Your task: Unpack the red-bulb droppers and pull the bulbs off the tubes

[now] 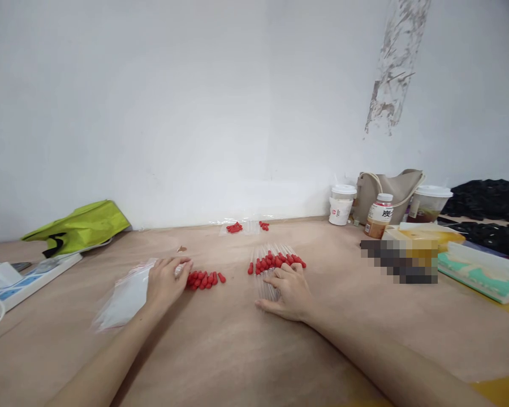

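My left hand (165,282) rests at the left end of a small pile of red rubber bulbs (203,280). Its fingers are bent and loosely apart, and I see nothing held in them. My right hand (290,291) lies over a row of thin clear droppers (268,289) with red bulbs (275,260) on them. Its thumb and fingers are spread and touch the clear tubes and bulbs; part of the row is hidden under the palm. Beside the left wrist is a stack of clear plastic bags (127,299).
Clear bags with more red bulbs (234,227) lie by the wall. A power strip (38,282) and green bag (85,226) are at left. To the right stand a white-lidded cup (342,206), a bottle (379,217), a grey handbag (394,189) and a tissue pack (479,271).
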